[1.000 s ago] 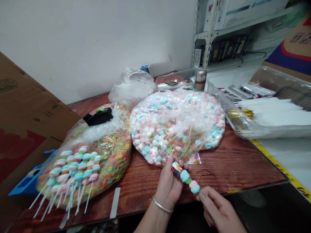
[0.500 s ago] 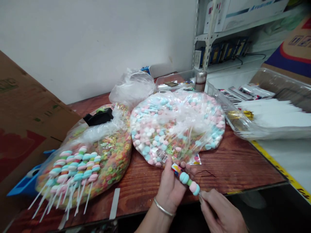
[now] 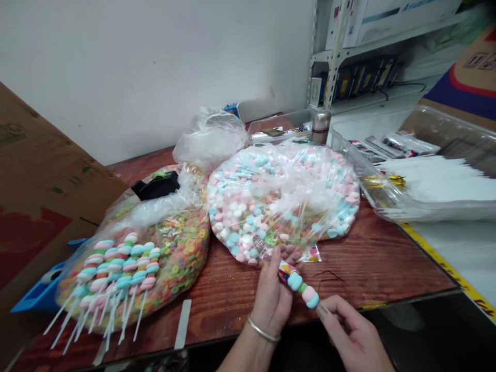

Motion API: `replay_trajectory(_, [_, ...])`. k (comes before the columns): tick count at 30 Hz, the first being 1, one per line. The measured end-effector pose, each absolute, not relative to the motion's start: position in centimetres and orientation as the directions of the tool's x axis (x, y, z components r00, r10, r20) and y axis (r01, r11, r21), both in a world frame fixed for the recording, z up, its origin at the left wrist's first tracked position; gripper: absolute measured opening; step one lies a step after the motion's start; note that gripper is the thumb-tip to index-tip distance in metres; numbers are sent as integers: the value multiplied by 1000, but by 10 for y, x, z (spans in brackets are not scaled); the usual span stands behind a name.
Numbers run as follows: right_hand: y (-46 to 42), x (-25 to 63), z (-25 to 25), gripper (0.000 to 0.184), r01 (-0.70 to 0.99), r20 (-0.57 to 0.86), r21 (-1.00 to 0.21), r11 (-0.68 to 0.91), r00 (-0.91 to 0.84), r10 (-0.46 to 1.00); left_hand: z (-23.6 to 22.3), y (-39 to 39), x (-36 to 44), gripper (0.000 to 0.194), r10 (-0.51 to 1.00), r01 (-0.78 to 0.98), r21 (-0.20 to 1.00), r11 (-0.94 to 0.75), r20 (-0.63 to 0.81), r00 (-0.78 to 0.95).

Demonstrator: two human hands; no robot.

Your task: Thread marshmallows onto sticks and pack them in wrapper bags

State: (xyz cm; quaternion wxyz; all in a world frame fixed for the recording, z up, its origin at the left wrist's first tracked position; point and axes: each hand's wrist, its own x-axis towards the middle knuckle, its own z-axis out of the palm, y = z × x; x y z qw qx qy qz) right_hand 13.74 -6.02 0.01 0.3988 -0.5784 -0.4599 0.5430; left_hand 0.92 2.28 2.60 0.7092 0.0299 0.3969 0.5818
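Reading your left hand [image 3: 272,295] as holding: fingers curl round the candy skewer [image 3: 299,285], gripping it near its wrapped, multicoloured top piece, and the skewer tilts down and right across your palm. Below that piece, the stack runs pale blue, green, pink, pale blue. Your left fingertips [image 3: 289,253] sit at the lower edge of the marshmallow bag [image 3: 282,199], apparently touching it. Silver bangle [image 3: 262,330] on your left wrist. Right hand [image 3: 354,336] is narrow, thumb and forefinger pinched right by the skewer's bottom blue piece; can't tell if they touch it or hold anything. Ahead of your left hand, the marshmallow bag lies on the wooden table [image 3: 372,258], with a barcode sticker [image 3: 259,245] just past your thumb. Left of that hand, a bag of cereal rings [image 3: 182,248] has finished skewers [image 3: 120,268] lying on it, sticks pointing toward you. Beyond your right hand sits a clear tray [image 3: 437,181] of white sticks, with gold twist ties [image 3: 382,181] inside. Steel canister [image 3: 321,126] stands past the marshmallow bag, and a black tape dispenser [image 3: 157,185] sits on the cereal bag's far end
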Motion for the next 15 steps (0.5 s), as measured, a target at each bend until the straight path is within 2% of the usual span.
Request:
replay_trajectory(3, [-59, 138, -3, 40, -44, -352, -934, -355, -72, 933, 25, 26, 6, 21, 858, -807, 527, 267, -511, -50])
replay_trajectory(6, [-58, 137, -8, 42, -194, -437, -868, -457, -137, 889, 29, 26, 4, 21, 840, -842, 445, 305, -543, 18])
replay_trajectory(10, [-58, 138, -11, 43, -292, -485, -803, -520, -185, 854, 33, 23, 3, 23, 823, -864, 354, 358, -557, 112])
replay_trajectory(13, [-58, 139, -9, 45, -295, -490, -799, -524, -187, 851, 31, 22, 4, 18, 818, -856, 336, 393, -552, 159])
replay_trajectory(15, [-59, 140, -7, 44, -192, -452, -862, -470, -128, 883, 31, 21, 7, 19, 812, -856, 319, 407, -556, 179])
